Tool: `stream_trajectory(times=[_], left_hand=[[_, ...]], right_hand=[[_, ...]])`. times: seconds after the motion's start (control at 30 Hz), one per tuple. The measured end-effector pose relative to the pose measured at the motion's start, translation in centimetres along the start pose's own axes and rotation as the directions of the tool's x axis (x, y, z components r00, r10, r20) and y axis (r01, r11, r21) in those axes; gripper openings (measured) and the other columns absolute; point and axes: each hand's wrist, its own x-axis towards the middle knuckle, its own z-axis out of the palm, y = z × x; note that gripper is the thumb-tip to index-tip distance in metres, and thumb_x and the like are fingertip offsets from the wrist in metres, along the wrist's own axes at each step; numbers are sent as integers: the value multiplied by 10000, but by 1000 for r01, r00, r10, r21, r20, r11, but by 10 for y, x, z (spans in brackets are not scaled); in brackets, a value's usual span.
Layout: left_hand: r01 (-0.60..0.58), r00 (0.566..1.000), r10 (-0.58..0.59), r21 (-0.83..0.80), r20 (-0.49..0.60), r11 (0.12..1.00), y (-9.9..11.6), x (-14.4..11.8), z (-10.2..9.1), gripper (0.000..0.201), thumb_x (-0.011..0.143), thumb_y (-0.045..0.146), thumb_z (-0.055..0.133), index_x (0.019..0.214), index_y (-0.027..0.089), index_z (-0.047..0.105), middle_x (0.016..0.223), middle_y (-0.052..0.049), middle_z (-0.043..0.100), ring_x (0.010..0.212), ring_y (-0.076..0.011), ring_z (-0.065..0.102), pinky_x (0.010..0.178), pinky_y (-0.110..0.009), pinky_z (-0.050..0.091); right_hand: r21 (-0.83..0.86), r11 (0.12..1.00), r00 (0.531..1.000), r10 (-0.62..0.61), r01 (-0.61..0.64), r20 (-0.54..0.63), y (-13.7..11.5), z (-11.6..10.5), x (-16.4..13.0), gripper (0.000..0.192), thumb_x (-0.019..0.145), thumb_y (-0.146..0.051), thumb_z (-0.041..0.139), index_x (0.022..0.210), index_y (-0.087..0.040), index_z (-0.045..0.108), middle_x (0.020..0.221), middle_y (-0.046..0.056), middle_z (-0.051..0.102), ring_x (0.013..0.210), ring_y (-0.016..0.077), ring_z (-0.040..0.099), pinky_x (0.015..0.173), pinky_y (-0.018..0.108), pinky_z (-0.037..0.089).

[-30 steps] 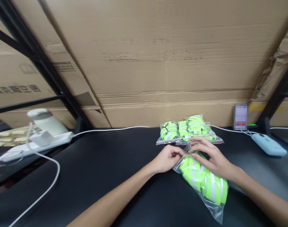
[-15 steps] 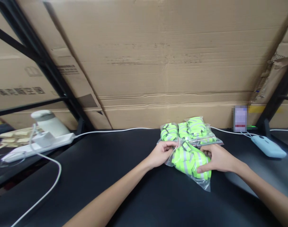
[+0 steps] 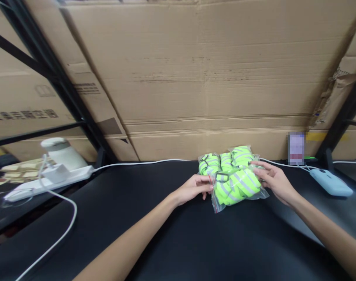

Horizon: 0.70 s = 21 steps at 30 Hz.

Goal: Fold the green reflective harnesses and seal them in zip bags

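Bag of neon-green reflective straps lies on the black table between both hands, long axis left-right — left hand pinches its near-left edge, right hand spread against its right end, equally near.

A single camera worn on the person's head looks forward and slightly down across a black table, close enough that both bare forearms run in from the bottom edge toward the left hand and right hand at mid-frame. It faces a wall of flattened cardboard boxes that fills the upper half, with a black rack post slanting on the left. The wide lens bends the edges, taking in a white power strip at far left and a pale blue device at far right.
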Motion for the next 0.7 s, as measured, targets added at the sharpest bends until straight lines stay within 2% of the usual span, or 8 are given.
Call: stream_trajectory(times=[0.17,0.3,0.5,0.6,0.7], left_hand=[[-18,1000,18,21,-13,1000,-2,1,0,317,787,402,802,945,128,777,795,-29,632,634,-105,532,543,-238,504],[-24,999,27,72,-41,997,-7,3,1,321,797,440,788,881,131,767,766,-16,615,556,-79,506,488,-221,488],[15,986,18,194,-168,981,-11,5,9,355,835,476,721,808,122,737,623,9,553,471,-64,454,435,-196,426],[-21,981,61,214,-184,977,-4,4,12,329,821,464,733,816,135,737,669,-2,561,545,-91,490,461,-200,450],[-141,942,227,321,-249,937,10,2,10,272,818,421,736,780,153,742,885,-62,619,755,-152,590,553,-223,509]], right_hand=[[-78,996,999,47,-49,-24,1,-4,2,519,701,-555,852,1006,-139,804,917,130,780,781,232,715,585,288,585],[-109,994,999,14,-17,-34,7,-4,4,508,687,-592,846,910,-137,804,872,119,781,740,221,716,575,289,595],[-86,996,1000,15,-14,16,10,0,2,462,697,-584,844,835,-148,774,805,84,769,672,179,699,580,269,593],[-78,997,999,-14,11,-29,12,1,4,468,698,-578,847,849,-142,772,756,78,756,637,173,681,549,268,591],[-57,997,992,-61,55,-109,11,-2,7,501,686,-591,851,872,-134,766,717,78,744,608,183,669,548,308,614]])
